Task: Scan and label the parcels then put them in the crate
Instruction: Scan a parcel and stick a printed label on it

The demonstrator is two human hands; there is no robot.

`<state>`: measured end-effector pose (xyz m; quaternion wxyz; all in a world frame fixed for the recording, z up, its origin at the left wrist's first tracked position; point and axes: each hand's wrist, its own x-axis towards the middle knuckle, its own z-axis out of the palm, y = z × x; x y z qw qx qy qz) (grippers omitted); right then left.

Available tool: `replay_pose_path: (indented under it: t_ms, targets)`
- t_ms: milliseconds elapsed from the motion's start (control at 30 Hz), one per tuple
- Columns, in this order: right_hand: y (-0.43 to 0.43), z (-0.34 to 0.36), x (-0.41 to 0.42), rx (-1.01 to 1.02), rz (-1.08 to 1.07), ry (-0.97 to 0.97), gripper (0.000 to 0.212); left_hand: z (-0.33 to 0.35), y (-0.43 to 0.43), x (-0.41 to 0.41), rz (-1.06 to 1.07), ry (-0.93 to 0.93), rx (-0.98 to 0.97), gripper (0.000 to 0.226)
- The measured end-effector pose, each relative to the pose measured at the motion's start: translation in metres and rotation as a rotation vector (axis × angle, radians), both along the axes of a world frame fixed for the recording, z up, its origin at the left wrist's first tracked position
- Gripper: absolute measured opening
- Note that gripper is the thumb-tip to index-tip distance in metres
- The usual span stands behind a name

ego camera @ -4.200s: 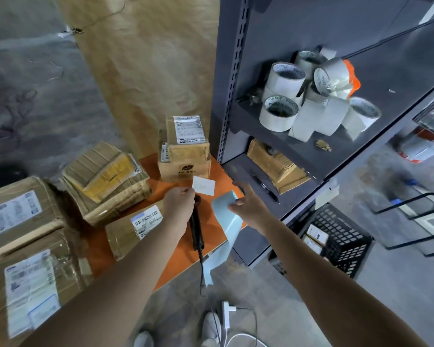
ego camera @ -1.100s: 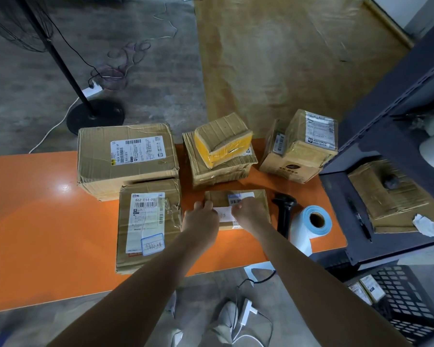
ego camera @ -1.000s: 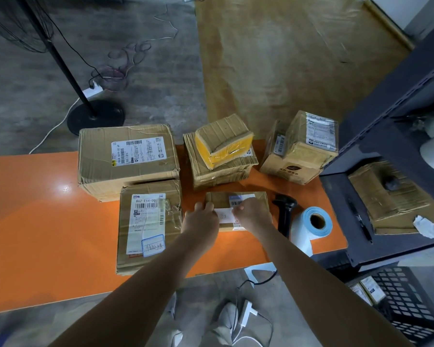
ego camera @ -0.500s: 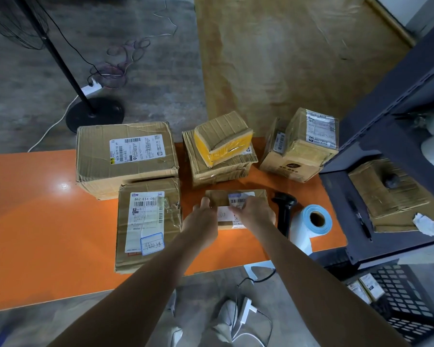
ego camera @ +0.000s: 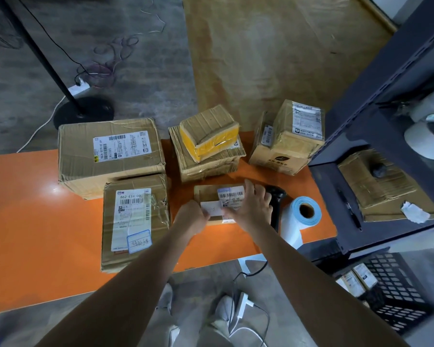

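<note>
A small white label (ego camera: pixel 211 208) is pinched in the left hand (ego camera: pixel 191 218) grip over the parcel (ego camera: pixel 207 194); beside it, the right hand (ego camera: pixel 251 209) lies flat, fingers spread, gripping nothing.

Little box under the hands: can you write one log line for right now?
step: labelling | left hand: holds white sticker | right hand: flat on small parcel | scanner: on table

Table (ego camera: pixel 35 209): orange.
Parcels (ego camera: pixel 110 156): brown cardboard, white barcoded labels.
Small parcel (ego camera: pixel 212 144): yellow-taped side.
Label roll (ego camera: pixel 296 221): pale blue.
Crate (ego camera: pixel 396 294): black lattice.
Scanner (ego camera: pixel 276 199): black.
</note>
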<state>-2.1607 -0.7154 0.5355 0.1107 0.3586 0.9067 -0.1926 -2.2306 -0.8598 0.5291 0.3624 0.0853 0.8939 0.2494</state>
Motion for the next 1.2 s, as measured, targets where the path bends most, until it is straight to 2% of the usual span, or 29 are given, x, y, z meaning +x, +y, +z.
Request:
replay_pose_path:
  t_ms: [67, 167, 367, 500, 767, 1033, 1200]
  targets:
    - [0.001, -0.002, -0.002, -0.055, -0.050, 0.013, 0.111, -0.002, 0.000, 0.000, 0.094, -0.071, 0.064, 0.022]
    - [0.000, -0.002, -0.003, -0.172, -0.126, 0.026, 0.112, -0.001, 0.002, 0.003, 0.148, -0.083, 0.074, 0.030]
    - [0.006, 0.024, 0.000, -0.133, -0.164, 0.122, 0.102, 0.022, 0.008, 0.015, 0.386, -0.076, 0.234, 0.037]
    - [0.009, 0.038, 0.008, -0.137, -0.180, 0.214, 0.099, 0.039, 0.012, 0.024, 0.357, 0.070, 0.231, 0.026]
    - [0.022, 0.066, 0.041, -0.213, -0.197, 0.418, 0.105, 0.071, 0.006, 0.048, 0.376, 0.115, 0.326, 0.027]
    - [0.016, 0.098, 0.094, -0.260, -0.334, 0.583, 0.085, 0.104, -0.009, 0.067, 0.189, 0.168, 0.440, 0.033]
    - [-0.010, 0.112, 0.155, -0.224, -0.468, 0.671, 0.077, 0.119, -0.023, 0.106, 0.130, 0.045, 0.651, 0.023]
